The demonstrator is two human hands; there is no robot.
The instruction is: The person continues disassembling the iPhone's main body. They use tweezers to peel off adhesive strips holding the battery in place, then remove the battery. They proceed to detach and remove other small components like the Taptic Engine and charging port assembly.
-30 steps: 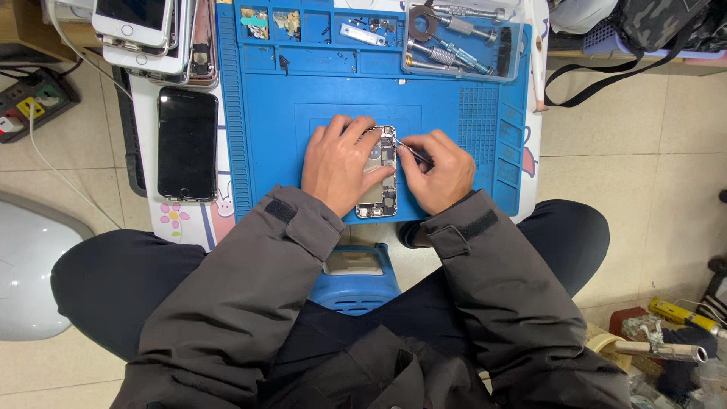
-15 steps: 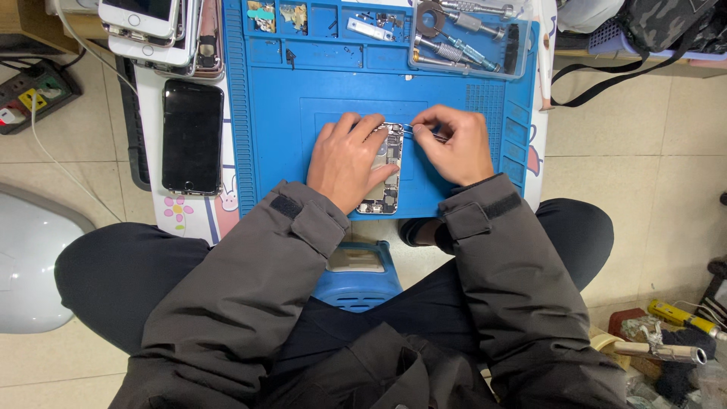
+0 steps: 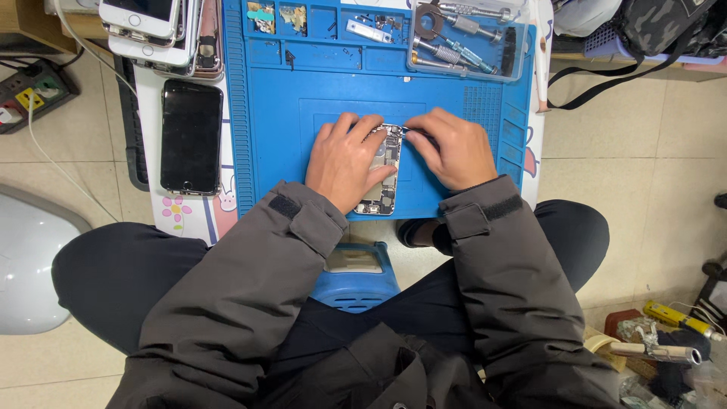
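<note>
opened phone point(image 3: 385, 170) on mat point(image 3: 303, 121) | hands: left hand point(image 3: 347, 163) and right hand point(image 3: 453, 148) flank it | tool tray point(image 3: 466, 30) behind | dark phone point(image 3: 191, 136) left of mat
</note>
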